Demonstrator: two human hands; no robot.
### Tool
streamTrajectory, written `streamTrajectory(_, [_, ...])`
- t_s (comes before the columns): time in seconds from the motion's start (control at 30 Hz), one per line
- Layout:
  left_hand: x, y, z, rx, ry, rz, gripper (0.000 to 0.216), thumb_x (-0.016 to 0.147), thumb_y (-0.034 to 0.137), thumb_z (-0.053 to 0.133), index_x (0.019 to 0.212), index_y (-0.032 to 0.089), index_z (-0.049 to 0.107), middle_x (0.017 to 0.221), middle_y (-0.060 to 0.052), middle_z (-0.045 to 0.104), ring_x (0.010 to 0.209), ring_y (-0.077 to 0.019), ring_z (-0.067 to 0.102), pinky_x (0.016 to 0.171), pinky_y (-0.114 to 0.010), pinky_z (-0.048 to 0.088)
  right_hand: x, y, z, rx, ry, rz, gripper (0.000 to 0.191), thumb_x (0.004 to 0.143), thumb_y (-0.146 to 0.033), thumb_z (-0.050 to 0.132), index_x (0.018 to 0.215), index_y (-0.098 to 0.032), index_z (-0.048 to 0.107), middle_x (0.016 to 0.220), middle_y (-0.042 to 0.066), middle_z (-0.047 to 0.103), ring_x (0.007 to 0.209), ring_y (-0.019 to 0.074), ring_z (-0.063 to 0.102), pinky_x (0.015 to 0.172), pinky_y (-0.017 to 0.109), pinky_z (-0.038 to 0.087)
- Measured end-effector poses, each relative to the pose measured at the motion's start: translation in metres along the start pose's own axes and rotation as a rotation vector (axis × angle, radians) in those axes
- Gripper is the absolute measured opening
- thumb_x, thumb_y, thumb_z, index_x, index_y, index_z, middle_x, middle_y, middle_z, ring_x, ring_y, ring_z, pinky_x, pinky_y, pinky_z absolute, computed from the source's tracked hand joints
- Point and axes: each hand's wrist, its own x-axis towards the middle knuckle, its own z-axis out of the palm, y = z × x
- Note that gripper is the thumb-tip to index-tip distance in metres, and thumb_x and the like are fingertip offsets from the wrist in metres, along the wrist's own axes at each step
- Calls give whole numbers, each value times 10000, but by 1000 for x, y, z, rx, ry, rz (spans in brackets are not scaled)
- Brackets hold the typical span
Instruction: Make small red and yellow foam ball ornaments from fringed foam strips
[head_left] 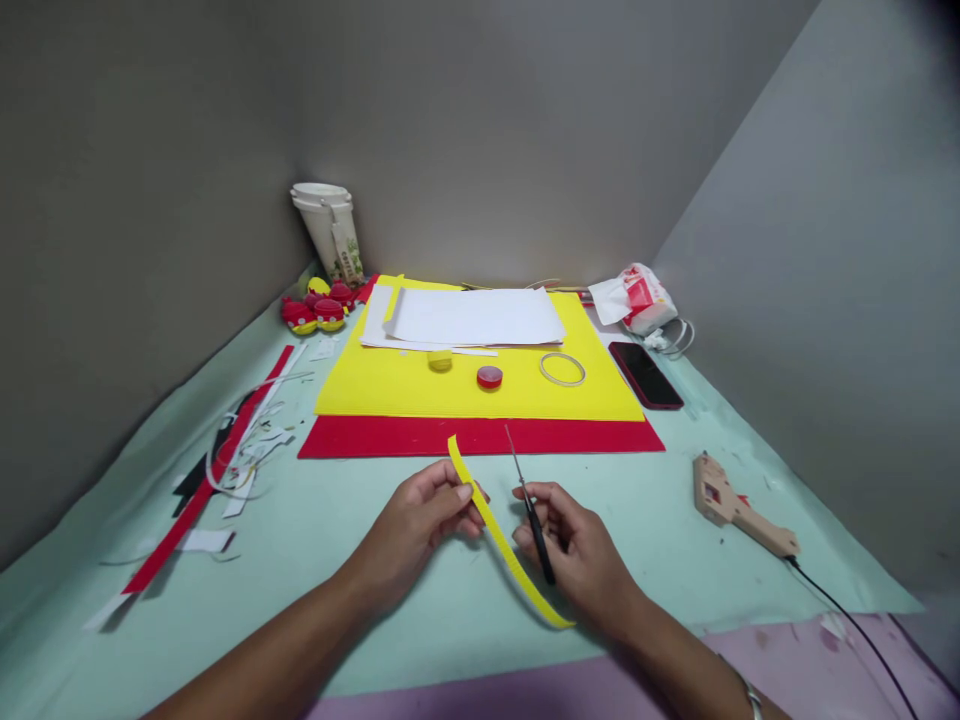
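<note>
My left hand (431, 510) pinches a narrow yellow paper strip (510, 555) near its upper end, between thumb and fingers. The strip slants down to the right in a gentle curve, and its loose end hangs near my right wrist. In my right hand (581, 550) is a pair of black-handled scissors (534, 520), seen nearly edge-on, with thin metal blades pointing up and away. The blades are apart from the strip, to its right. Beyond both hands lies a red sheet (480, 436) with a yellow sheet (375, 390) on it.
White paper (480, 315), a yellow coil (440, 361), a red coil (490, 378) and a ring (562, 369) lie on the yellow sheet. Paper scraps and a red strip (217, 470) lie left. A phone (646, 376) and corded glue gun (742, 508) are right; a cup (327, 230) stands behind.
</note>
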Motion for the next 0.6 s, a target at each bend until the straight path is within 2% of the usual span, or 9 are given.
streamTrajectory(0.2, [-1,-3,3,196,-14,16,126,867,269,592,887,146,572,674,-20,643,593,-138,593,600,-275,495,0,1,-3,128,-67,-36,439,826,-263,638,1241,-226,500,894,18,645,756,147,587,677,290,433])
streamTrajectory(0.33, [-1,-5,3,257,-21,33,135,863,269,584,925,152,558,682,-9,623,592,-136,583,595,-282,488,0,-1,-1,147,-108,-52,524,753,-188,681,1240,-246,497,990,36,664,814,161,631,655,280,449])
streamTrajectory(0.47, [1,-7,3,224,-38,33,225,844,269,616,1024,161,536,697,6,607,609,-129,572,598,-272,479,-1,-2,3,146,-153,-84,573,694,-130,715,1214,-258,510,1015,34,676,873,171,636,617,248,446])
streamTrajectory(0.6, [0,-5,4,215,-24,12,276,838,291,625,1064,161,537,689,9,605,603,-127,567,598,-271,476,-2,-1,1,179,-172,-92,508,744,-130,671,1208,-247,502,1018,48,675,879,175,635,650,265,451])
